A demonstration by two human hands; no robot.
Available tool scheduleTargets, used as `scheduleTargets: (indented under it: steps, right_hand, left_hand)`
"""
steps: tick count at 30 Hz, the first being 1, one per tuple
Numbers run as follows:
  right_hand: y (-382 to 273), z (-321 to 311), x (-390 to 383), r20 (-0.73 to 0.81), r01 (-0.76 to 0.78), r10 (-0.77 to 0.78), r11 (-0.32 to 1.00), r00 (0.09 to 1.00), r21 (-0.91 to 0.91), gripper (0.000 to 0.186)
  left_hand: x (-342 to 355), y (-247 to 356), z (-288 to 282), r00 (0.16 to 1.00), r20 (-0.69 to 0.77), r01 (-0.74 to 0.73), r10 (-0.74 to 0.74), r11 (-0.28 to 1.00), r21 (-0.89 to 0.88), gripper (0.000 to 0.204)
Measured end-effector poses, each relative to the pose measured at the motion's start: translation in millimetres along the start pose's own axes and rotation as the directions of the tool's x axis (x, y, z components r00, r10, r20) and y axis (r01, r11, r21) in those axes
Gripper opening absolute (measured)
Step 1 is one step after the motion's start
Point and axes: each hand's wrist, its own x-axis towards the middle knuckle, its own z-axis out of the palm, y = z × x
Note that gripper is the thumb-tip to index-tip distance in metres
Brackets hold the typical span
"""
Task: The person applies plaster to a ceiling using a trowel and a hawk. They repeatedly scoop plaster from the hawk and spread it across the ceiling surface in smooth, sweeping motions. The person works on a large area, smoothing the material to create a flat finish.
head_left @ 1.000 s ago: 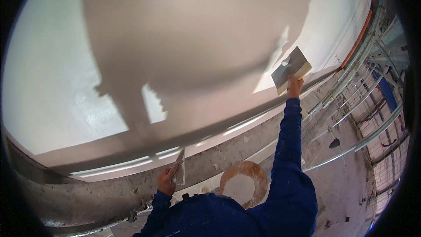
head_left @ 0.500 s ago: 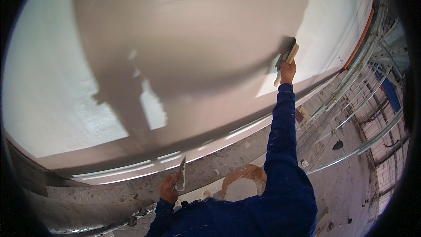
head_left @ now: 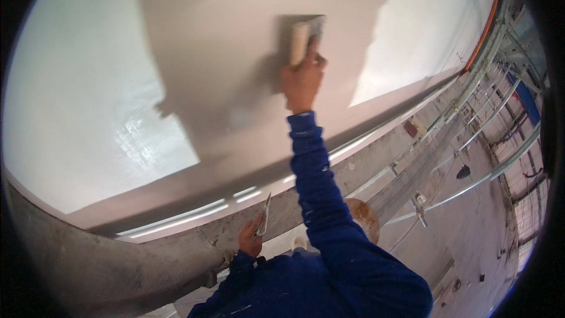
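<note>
Right hand (head_left: 301,79), grip clamped on a wooden-handled plastering trowel (head_left: 306,38), presses its flat blade to the smooth, wet plastered wall (head_left: 223,53). Left hand (head_left: 250,238), grip closed on a thin metal putty knife (head_left: 265,218), hangs low beside rough grey concrete (head_left: 88,265).

Two hands are up: the right hand (head_left: 301,79) holds one trowel (head_left: 306,38) against the one white wall (head_left: 88,82), and the left hand (head_left: 250,238) holds one scraper blade (head_left: 265,217). One round bucket (head_left: 362,215) shows below, and perhaps four metal scaffold rails (head_left: 500,106) at the wall's right edge, though they blur together.
</note>
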Motion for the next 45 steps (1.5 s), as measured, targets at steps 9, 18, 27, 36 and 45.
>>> scheduleTargets:
  steps: [9,18,27,36,45]
  right_hand:
    - [-137.8,24.5,-113.1,0.064,0.114,-0.115,0.993,0.991,0.014,0.082]
    - [-47.7,-84.7,-120.3,0.699,-0.62,0.0,0.464,0.715,0.633,0.029]
    - [100.4,-183.5,-125.6,0.667,-0.667,-0.023,0.002,0.745,0.745,0.035]
    - [149.0,-217.0,-123.2,0.859,-0.458,-0.127,0.802,0.497,0.383,0.037]
    - [262.2,-231.7,-76.4,0.797,-0.768,0.314,0.581,0.515,0.267,0.052]
  left_hand:
    - [-9.3,-14.8,-14.0,0.995,-0.083,0.02,-0.063,0.899,-0.438,0.033]
    - [-25.1,16.4,-34.2,0.918,0.18,0.356,-0.353,0.535,-0.766,0.029]
    - [9.4,88.4,-30.4,0.853,0.521,0.502,0.019,0.24,-0.831,0.042]
    - [39.1,140.4,-16.5,0.795,0.606,0.572,0.024,0.302,-0.763,0.039]
    - [53.6,111.8,33.9,0.899,0.417,0.431,-0.134,0.101,-0.896,0.04]
